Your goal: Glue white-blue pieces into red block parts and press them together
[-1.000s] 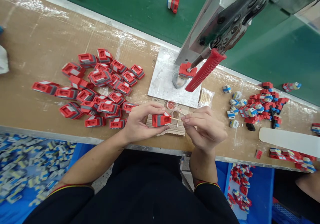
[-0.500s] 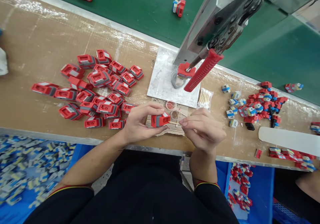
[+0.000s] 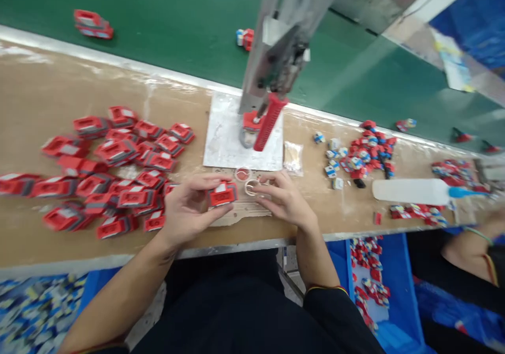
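In my left hand [image 3: 185, 204] is a red toy vehicle body [image 3: 221, 194], gripped between thumb and fingers, its hollow side facing me. My right hand [image 3: 284, 199] is at the rim of a small round cup [image 3: 251, 186], fingers bent and a little apart. Blur hides fine detail there, and I make out no swab between the fingertips. Another small cup [image 3: 242, 173] with a reddish inside stands just behind. Both are by a torn piece of cardboard [image 3: 240, 214] at the table's front.
A lever press with a red handle [image 3: 270, 122] rises from a metal plate [image 3: 221, 133]. Many red bodies [image 3: 118, 151] are heaped to the left. A bag of swabs [image 3: 293, 158], toy parts [image 3: 365, 151] and a white paddle-like piece [image 3: 410, 192] lie right. Behind runs a green belt [image 3: 177, 22].
My view has swung right. The cotton swab that my right hand held against the toy body no longer shows, and that hand is now at the cup. My left hand has turned the body.
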`<state>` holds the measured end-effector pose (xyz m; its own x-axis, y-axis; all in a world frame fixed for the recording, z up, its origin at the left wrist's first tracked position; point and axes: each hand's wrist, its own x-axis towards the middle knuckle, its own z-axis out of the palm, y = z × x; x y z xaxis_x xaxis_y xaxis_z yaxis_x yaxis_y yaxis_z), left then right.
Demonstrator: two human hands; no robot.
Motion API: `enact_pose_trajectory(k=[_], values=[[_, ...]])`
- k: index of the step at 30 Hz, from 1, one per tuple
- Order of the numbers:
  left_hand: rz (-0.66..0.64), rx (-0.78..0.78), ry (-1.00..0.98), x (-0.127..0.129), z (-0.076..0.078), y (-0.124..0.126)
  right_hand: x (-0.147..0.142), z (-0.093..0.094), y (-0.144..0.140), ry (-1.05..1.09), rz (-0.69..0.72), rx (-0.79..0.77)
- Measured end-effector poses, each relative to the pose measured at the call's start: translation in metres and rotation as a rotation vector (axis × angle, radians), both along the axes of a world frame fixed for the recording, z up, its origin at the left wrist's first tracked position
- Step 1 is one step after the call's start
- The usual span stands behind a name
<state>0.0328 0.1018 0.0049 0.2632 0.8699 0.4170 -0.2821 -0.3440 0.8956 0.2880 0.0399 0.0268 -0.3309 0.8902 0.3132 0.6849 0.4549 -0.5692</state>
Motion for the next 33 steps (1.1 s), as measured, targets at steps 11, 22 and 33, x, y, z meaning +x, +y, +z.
enact_pose_trajectory(k=[11, 22, 33], values=[[0.161, -0.129, 0.063, 0.005, 0.009, -0.001, 0.140, -0.021, -0.042, -0.099, -1.017, -0.064], [0.035, -0.135, 0.071, 0.017, 0.015, -0.020, 0.012, -0.010, -0.063, 1.136, -0.806, -0.097], [-0.114, -0.261, 0.037, 0.025, 0.014, -0.063, -0.073, 0.007, -0.063, 1.453, -0.510, -0.374]])
